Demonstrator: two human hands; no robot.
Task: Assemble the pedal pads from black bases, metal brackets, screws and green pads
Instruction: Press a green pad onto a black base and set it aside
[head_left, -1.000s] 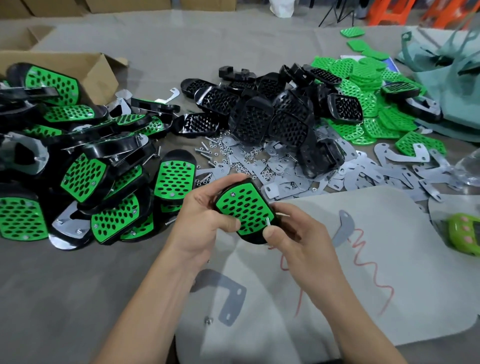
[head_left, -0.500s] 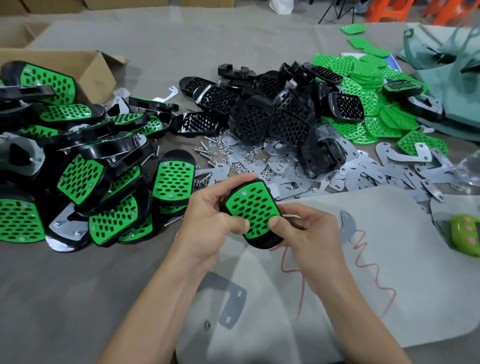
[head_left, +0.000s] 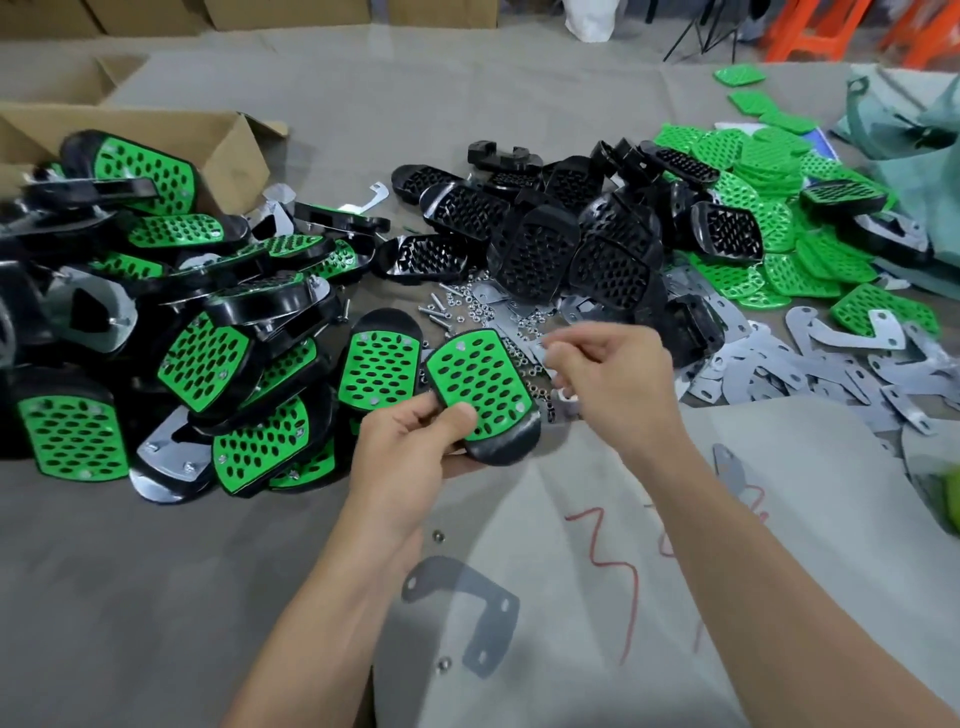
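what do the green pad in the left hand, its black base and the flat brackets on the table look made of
The green pad looks like rubber or soft plastic: matte, moulded with oval holes. The black base seems to be hard plastic, smooth with a slight sheen. The flat brackets appear to be thin stamped sheet metal: dull silver-grey, with punched holes.

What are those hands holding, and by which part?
The left hand grips a green-faced pedal pad by its near end, thumb on top. The right hand hovers over the loose screws, too blurred to tell whether it holds anything.
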